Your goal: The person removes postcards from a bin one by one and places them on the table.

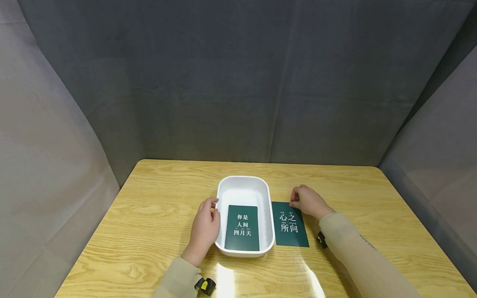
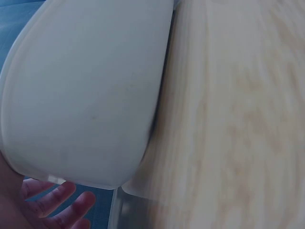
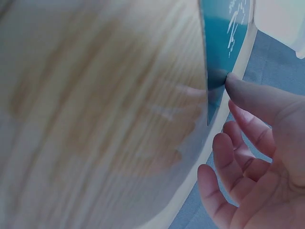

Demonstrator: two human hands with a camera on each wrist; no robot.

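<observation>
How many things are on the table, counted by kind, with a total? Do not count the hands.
Dark green cards: 2 (one inside the tray, one on the table beside it)
White tray: 1
Total: 3
</observation>
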